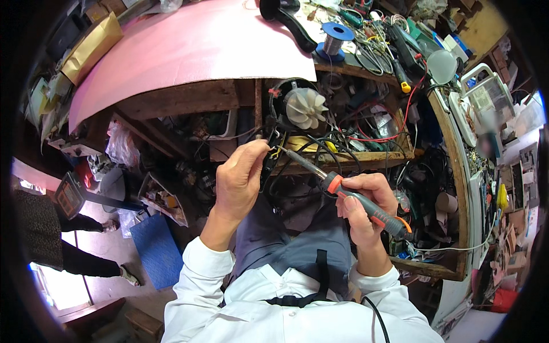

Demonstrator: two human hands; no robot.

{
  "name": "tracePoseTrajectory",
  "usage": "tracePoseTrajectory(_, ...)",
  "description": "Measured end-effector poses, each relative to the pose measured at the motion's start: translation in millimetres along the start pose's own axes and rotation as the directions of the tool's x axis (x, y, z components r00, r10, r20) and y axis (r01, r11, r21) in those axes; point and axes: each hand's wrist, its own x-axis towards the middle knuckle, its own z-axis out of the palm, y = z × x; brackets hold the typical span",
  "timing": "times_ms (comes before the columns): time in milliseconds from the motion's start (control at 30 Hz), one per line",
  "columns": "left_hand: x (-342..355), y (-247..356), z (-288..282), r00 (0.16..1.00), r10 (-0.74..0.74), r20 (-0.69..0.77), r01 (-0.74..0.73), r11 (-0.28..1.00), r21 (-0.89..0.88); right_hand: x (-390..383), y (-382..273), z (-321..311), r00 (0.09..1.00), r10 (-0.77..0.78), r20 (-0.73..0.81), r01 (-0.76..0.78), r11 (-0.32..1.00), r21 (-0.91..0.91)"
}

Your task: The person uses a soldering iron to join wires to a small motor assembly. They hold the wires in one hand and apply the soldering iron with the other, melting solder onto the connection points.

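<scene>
My right hand is closed around the grey and orange handle of a soldering iron. The iron slants up to the left, its thin metal shaft ending close to my left fingertips. My left hand is closed in a pinch; what lies between its finger and thumb is too small to make out. Beside the iron's tip are short black and yellow wires. Just beyond them, a white bladed fan wheel sits on a dark round housing over the open wooden drawer.
A pink sheet covers the bench at the far left. Near its edge stand a blue spool of solder wire and a black curved-handled tool. Tangled cables and tools crowd the right. A person stands at left near a blue mat.
</scene>
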Motion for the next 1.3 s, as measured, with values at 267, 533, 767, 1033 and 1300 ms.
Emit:
tracePoseTrajectory(267, 1.7, 0.7, -1.6, 1.0, 0.027, 0.003, -0.027, 0.999, 0.037, -3.9, 11.2, 2.0, 0.998, -0.057, 0.002, 0.057, 0.989, -0.139)
tracePoseTrajectory(533, 2.7, -1.9, -1.9, 0.999, 0.042, -0.023, -0.041, 0.997, 0.059, -3.7, 12.5, 7.3, 0.999, -0.046, -0.007, 0.045, 0.995, -0.092)
tracePoseTrajectory(767, 4.8, 0.1, -3.6, 0.999, 0.039, 0.001, -0.039, 0.996, 0.079, -4.0, 12.3, 1.6, 0.995, -0.026, 0.098, 0.041, 0.986, -0.159)
tracePoseTrajectory(1033, 8.7, 2.6, -5.7, 0.999, 0.01, 0.039, -0.015, 0.992, 0.126, -3.9, 15.6, 8.1, 0.999, -0.033, -0.007, 0.032, 0.994, -0.106)
tracePoseTrajectory(1300, 8.1, -1.7, -6.0, 0.999, 0.011, 0.037, -0.015, 0.992, 0.127, -7.4, 16.2, 6.8, 1.0, -0.011, -0.001, 0.011, 0.996, -0.091)
